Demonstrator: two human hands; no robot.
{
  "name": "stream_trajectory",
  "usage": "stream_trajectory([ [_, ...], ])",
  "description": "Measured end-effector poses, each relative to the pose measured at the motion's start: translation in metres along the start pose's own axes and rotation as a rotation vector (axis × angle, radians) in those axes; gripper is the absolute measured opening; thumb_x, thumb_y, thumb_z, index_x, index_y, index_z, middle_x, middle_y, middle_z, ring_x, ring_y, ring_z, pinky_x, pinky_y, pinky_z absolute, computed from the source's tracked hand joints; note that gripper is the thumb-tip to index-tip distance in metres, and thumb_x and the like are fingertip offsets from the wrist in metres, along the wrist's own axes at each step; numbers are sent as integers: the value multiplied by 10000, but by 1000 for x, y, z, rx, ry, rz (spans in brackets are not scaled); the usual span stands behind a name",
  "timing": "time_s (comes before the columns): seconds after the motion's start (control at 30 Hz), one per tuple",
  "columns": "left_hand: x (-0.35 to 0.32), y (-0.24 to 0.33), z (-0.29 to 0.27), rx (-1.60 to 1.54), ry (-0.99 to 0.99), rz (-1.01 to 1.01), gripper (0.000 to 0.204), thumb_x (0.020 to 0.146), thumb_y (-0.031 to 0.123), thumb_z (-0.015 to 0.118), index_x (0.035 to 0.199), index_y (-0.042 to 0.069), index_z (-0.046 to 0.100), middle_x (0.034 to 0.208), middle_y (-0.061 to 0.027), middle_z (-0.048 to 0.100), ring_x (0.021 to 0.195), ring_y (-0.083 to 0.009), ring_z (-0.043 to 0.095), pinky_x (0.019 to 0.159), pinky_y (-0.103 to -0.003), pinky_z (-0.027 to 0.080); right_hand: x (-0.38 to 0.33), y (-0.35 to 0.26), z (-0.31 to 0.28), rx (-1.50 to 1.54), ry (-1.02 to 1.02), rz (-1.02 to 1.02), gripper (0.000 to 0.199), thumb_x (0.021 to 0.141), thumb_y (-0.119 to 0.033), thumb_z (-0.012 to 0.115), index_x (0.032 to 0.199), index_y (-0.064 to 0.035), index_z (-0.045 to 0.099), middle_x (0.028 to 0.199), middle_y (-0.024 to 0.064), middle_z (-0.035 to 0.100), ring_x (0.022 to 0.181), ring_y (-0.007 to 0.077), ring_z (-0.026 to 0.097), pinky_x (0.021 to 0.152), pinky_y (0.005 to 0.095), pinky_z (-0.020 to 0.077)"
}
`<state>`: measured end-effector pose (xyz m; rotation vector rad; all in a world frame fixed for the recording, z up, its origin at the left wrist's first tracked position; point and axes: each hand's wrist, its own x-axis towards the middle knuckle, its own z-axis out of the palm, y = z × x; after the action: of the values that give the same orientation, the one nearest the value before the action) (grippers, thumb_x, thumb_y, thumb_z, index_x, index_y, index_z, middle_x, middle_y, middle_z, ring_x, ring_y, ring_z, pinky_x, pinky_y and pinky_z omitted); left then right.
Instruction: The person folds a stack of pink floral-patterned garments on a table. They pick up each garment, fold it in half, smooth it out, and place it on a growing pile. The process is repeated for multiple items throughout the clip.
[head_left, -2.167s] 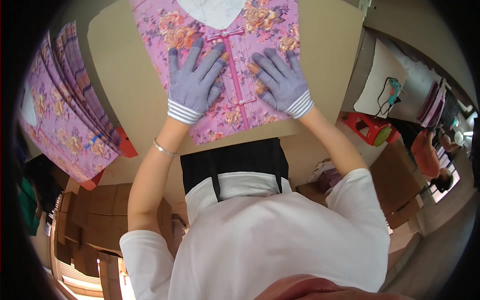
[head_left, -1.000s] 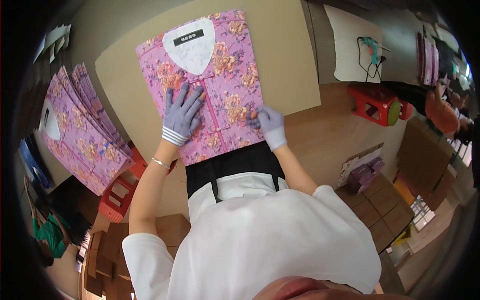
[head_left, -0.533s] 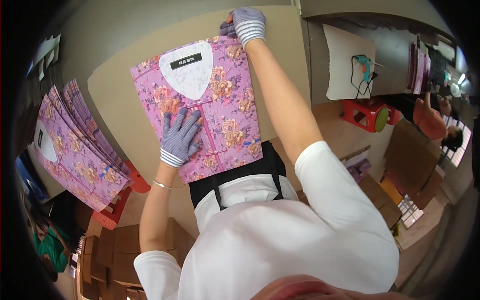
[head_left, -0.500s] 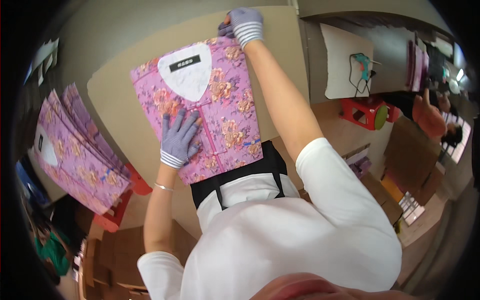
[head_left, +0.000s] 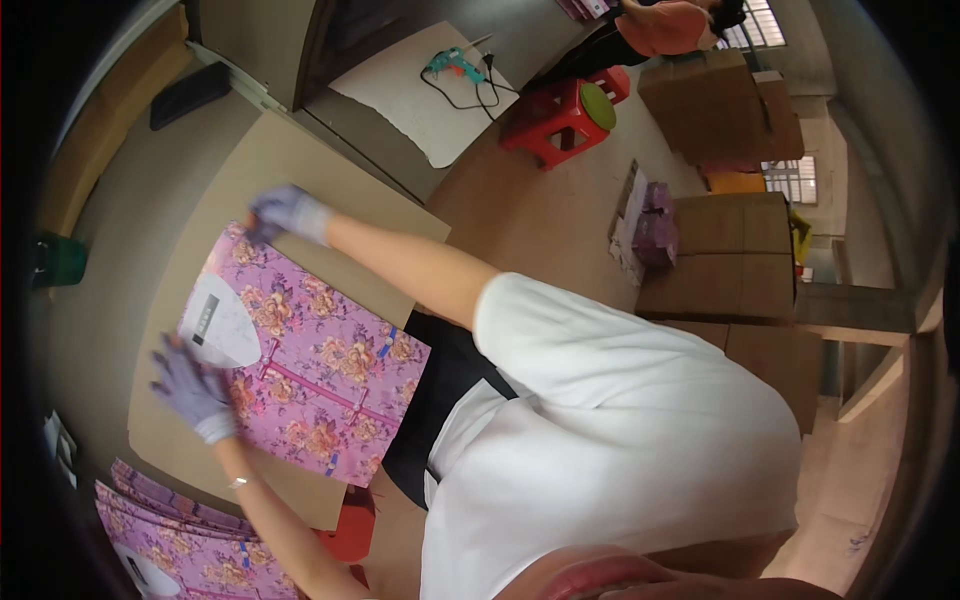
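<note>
A flat pink floral piece that looks like a folded blouse (head_left: 305, 355) lies on a brown board (head_left: 350, 175) on the table. It has a white V-shaped neck with a dark label and a darker pink strip down the front. My left hand (head_left: 195, 395), in a purple fingerless-tip glove, rests with fingers spread at the edge beside the neck. My right hand (head_left: 285, 213), gloved alike, is at the far upper corner of the piece. Its fingers are curled and slightly blurred; whatever they hold is hidden.
More floral pieces (head_left: 190, 530) are stacked at lower left, near a red stool (head_left: 350, 525). A teal glue gun (head_left: 455, 65) with its cord lies on a white sheet (head_left: 400, 90). Beyond are a red stool (head_left: 555, 125), cardboard boxes (head_left: 715, 240) and another person (head_left: 665, 28).
My view has swung to the right, so the scene appears turned. My left hand has slid off the front of the floral piece to the edge by its neck. My right hand remains near the upper corner.
</note>
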<state>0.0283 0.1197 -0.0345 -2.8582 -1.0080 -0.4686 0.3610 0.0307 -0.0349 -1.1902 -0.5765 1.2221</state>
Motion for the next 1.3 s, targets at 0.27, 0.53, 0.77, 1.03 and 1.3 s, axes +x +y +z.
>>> stream_trajectory([
  [0.27, -184, 168, -98, -674, -337, 59, 652, 909, 462, 447, 1423, 61, 415, 1526, -144, 341, 1438, -399, 220, 1156, -614, 54, -305, 10, -44, -1065, -328, 291, 205, 853, -122, 490, 854, -116, 695, 821, 79, 699, 781, 233, 672, 749, 377, 537],
  [0.53, -184, 163, -89, -970, -363, -28, 477, 971, 319, 433, 1316, 5, 532, 1318, -174, 569, 1301, -378, 461, 1120, -518, 265, -305, -154, 11, -733, 123, -342, 474, 872, -295, 706, 1237, -53, 524, 1082, 77, 682, 974, 160, 659, 929, 323, 511],
  [0.77, -191, 112, -76, -1537, -465, -484, 394, 1012, 219, 440, 1281, -54, 533, 1199, -178, 638, 1117, -239, 602, 981, -358, 459, -330, -411, 138, -551, -249, -1301, 896, 718, -499, 787, 1369, -15, 406, 1227, 132, 628, 1103, 239, 630, 957, 363, 487],
  [1.03, -235, 118, -96, -1296, -308, -468, 415, 1021, 256, 400, 1259, -47, 555, 1175, -145, 646, 1081, -222, 607, 940, -344, 463, -327, -406, 124, -807, 28, -1146, 826, 749, -461, 767, 1354, -12, 428, 1217, 125, 633, 1106, 227, 625, 958, 358, 486],
  [1.3, -273, 124, -102, -1513, -183, -680, 403, 1015, 198, 392, 1244, -91, 553, 1204, -196, 623, 1132, -284, 596, 1015, -400, 452, -332, -398, 121, -779, 56, -1089, 757, 779, -423, 746, 1339, -9, 450, 1207, 119, 638, 1109, 214, 621, 958, 353, 485],
])
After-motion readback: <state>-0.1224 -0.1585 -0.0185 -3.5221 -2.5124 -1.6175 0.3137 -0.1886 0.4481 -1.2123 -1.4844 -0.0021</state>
